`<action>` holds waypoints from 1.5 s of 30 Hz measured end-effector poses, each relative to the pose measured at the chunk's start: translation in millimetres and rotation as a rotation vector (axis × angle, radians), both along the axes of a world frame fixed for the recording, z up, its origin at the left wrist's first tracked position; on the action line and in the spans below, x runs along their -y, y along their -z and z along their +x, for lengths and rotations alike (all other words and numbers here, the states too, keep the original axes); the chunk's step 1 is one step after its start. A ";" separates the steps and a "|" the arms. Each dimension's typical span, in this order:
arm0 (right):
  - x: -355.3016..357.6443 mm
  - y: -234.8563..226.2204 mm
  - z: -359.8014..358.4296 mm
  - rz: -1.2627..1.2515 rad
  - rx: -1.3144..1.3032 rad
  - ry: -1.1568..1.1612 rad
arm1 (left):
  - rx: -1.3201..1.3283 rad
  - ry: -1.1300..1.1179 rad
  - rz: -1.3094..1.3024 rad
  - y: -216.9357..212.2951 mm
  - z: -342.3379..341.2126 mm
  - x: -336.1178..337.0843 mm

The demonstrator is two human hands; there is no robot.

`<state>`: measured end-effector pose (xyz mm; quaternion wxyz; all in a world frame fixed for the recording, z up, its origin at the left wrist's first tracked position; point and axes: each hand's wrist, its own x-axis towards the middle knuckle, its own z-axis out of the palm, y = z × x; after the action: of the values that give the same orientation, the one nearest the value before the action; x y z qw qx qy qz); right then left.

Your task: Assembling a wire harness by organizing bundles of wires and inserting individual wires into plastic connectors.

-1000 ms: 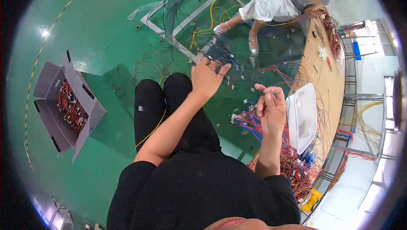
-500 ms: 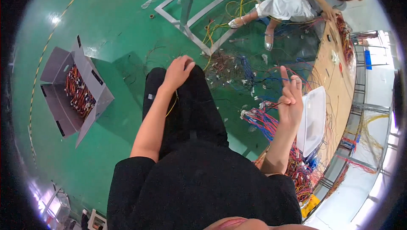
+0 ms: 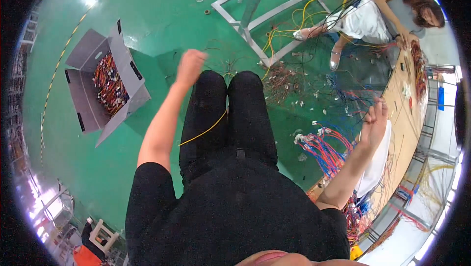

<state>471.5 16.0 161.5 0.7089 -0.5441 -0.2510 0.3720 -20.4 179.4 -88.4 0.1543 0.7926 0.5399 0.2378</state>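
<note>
Closest in, a yellow wire [image 3: 208,131] slants across the thighs, and off to the right here's the red-and-blue wire bundle [image 3: 326,151], white connectors at its far-left end, its long axis running down and right until the right forearm hides it. The right hand [image 3: 374,126] is much the nearer one, up above the surface side, fingers curled in; whether a thin wire sits between them, I can't tell. From those fingers the bundle lies left and back toward the body, apart from them. The white tray [image 3: 375,168] shows just behind that forearm, by the wooden surface [image 3: 405,109]. Way across, the left hand [image 3: 191,67] is out beyond the knees, too blurred to read its fingers, with the wire-filled cardboard box [image 3: 123,60] farther left on the floor [image 3: 162,25].
</note>
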 end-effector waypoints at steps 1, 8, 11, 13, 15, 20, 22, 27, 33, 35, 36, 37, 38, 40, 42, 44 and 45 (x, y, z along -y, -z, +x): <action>3.1 7.2 6.9 -0.054 0.135 0.107 | 0.068 -0.100 0.027 1.3 -29.1 -9.7; 32.3 35.2 13.5 -0.247 0.196 0.052 | -0.176 -0.108 -0.473 -41.1 -201.5 138.1; 19.9 38.7 -11.1 -0.260 0.277 -0.026 | -0.367 0.147 -1.246 -105.9 -205.7 233.4; 10.8 40.6 -20.1 -0.306 0.261 -0.146 | -0.214 0.189 -1.448 -138.0 -170.4 221.9; -2.7 30.8 -40.8 -0.318 0.256 -0.220 | -0.046 0.023 -0.618 -147.5 -130.8 201.3; 6.1 11.8 -65.2 -0.232 0.122 -0.339 | 0.428 0.230 -0.652 -132.1 88.5 123.8; 9.7 1.7 -87.2 -0.207 0.045 -0.370 | 0.740 0.295 -0.865 -92.7 172.2 126.8; 39.1 2.5 -116.7 -0.285 -0.073 -0.383 | 1.563 -0.082 -1.603 -96.2 285.9 99.9; 47.9 11.6 -78.6 -0.103 -0.118 -0.129 | 1.446 -0.104 -1.134 -93.3 280.9 83.7; 48.6 12.4 -58.0 0.023 -0.186 -0.072 | 1.592 -0.131 -1.014 -103.8 274.3 85.6; 48.7 14.1 -42.3 0.087 -0.283 -0.020 | 1.628 -0.115 -1.031 -112.6 266.8 81.6; 46.5 13.5 -28.3 0.153 -0.379 0.030 | 1.565 -0.069 -0.966 -110.8 253.1 74.7; 48.1 10.6 -16.8 0.151 -0.380 0.027 | 1.547 -0.098 -0.943 -109.4 243.2 70.3; 46.9 5.2 -7.8 0.198 -0.456 -0.027 | 1.521 -0.151 -0.918 -119.6 231.4 66.6; 41.3 7.3 -7.1 0.187 -0.445 -0.043 | 1.580 -0.139 -0.898 -117.7 227.8 58.8; 36.7 7.3 -10.2 0.176 -0.430 -0.056 | 1.551 -0.174 -0.847 -120.5 228.5 50.3; 31.5 5.0 -21.2 0.176 -0.320 -0.056 | 1.552 -0.182 -0.845 -124.1 231.2 47.4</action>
<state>450.2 -15.6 156.5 0.7739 -0.4067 -0.1816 0.4502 210.9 132.0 35.6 0.7368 0.2390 0.3868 0.5004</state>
